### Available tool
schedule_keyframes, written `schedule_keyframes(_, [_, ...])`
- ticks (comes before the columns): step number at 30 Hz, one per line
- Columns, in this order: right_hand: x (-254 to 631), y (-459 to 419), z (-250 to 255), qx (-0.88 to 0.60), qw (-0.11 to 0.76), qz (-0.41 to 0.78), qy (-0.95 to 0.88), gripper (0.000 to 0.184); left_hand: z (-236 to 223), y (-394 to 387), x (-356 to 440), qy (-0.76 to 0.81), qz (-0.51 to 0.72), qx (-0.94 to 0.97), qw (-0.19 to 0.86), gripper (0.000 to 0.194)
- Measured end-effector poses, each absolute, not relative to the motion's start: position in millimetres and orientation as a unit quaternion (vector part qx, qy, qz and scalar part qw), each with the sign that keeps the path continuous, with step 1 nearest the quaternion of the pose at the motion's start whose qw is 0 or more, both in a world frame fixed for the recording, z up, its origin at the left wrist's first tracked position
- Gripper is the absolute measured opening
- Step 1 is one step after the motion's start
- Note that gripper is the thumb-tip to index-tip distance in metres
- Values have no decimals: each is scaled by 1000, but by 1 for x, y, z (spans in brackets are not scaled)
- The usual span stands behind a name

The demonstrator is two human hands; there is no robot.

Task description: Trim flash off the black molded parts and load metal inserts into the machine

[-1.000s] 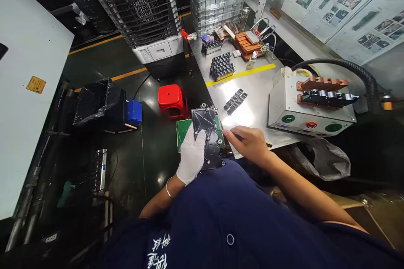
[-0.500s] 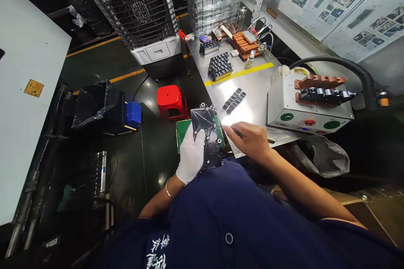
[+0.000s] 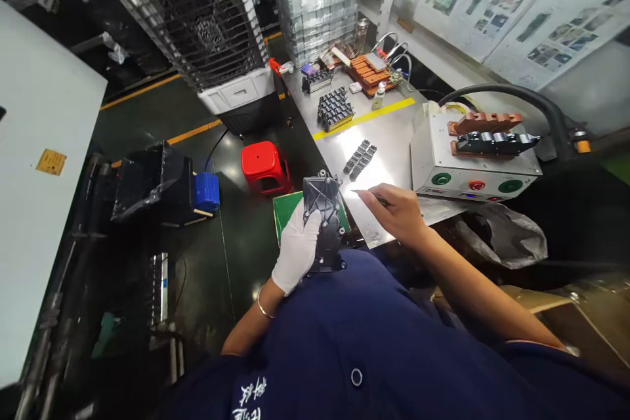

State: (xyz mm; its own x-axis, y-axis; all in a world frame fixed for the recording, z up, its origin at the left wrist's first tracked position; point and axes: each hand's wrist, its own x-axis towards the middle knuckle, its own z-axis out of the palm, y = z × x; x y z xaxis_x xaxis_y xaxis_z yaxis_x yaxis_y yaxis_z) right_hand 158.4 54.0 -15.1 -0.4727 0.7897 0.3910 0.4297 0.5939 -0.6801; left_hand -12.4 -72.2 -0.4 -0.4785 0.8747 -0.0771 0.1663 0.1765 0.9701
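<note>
A white glove covers my left hand [image 3: 296,246], which is closed round the left edge of a black ribbed plastic housing cover [image 3: 329,239]. Small metal-ringed holes run along the cover's rim, and it is tilted up in front of my torso. Bare and pinched, my right hand [image 3: 398,211] grips a slim pointed tool [image 3: 356,191]. Only the dark tip of this tool shows clearly; fingers hide most of its shaft. A short gap separates the tip from the cover's right edge. Beyond the hands, black ribbed strips [image 3: 360,159] lie on the metal table [image 3: 388,161].
Right of my hands stands a white machine [image 3: 428,161] with buttons and a copper-coloured fixture. Black parts [image 3: 335,108] sit farther back near a yellow tape line [image 3: 364,119]. On the left are a red stool [image 3: 266,164] and a large fan unit [image 3: 211,33]. Below the cover lies a green board [image 3: 284,210].
My right hand has drawn the tool tip back from the cover's right edge. The cover has shifted slightly right and down in the view, and the camera has turned a little.
</note>
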Motion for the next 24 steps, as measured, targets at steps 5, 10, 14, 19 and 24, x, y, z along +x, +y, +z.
schedule_keyframes(5, [172,55,-29,-471,402,456,-639,44,-10,-62,-12,649,471,411,433,47])
schedule_keyframes(10, [209,40,-50,-499,355,624,-486,69,-28,-38,27,589,401,464,526,51])
schedule_keyframes(14, [273,24,-50,-533,395,600,-447,61,-41,-16,82,536,344,534,556,47])
schedule_keyframes(19, [368,-6,-40,-588,397,525,-470,40,-68,17,161,482,243,610,580,35])
schedule_keyframes(24, [426,-32,-47,-741,385,371,-406,31,-101,44,245,451,125,658,589,32])
